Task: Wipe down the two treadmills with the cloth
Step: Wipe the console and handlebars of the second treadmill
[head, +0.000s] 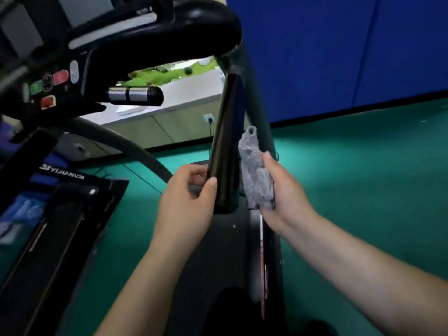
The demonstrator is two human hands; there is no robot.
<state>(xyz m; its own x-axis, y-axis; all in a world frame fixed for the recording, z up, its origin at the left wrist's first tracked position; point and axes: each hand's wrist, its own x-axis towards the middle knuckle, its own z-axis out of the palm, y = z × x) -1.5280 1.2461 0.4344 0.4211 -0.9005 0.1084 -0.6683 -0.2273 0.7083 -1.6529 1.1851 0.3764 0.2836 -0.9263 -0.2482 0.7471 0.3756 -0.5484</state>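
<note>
The near treadmill (150, 27) fills the upper left and the middle: a dark console with coloured buttons, and below it a grey side panel running down toward the person. Left of it, across a strip of green floor (363, 178), lies a black deck with white lettering (60, 226). It is probably the second treadmill, though the blur at that edge makes this unsure. A pale counter (184, 93) stands well behind, seen through the gap under the console.

From the console's right end a grey upright (259, 112) slopes down, and just beside it a glossy black handrail (225, 141) slopes the same way. The work is on these two bars.

The left hand (186, 200) is wrapped round the lower end of the handrail, thumb (211, 185) laid across its front. I judge this grip steadies the body and the bar against the push of the wiping.

The right hand (286, 192) holds the grey cloth (257, 175), fingers curled behind it and thumb on its outer edge. The cloth is bunched into a long pad and stands upright in the narrow space between handrail and upright, touching both. Held lengthwise like that, it suits strokes along the bars, not across them.

By my reading the step in hand is wiping this right-side rail, with the deck at the left not yet reached.
</note>
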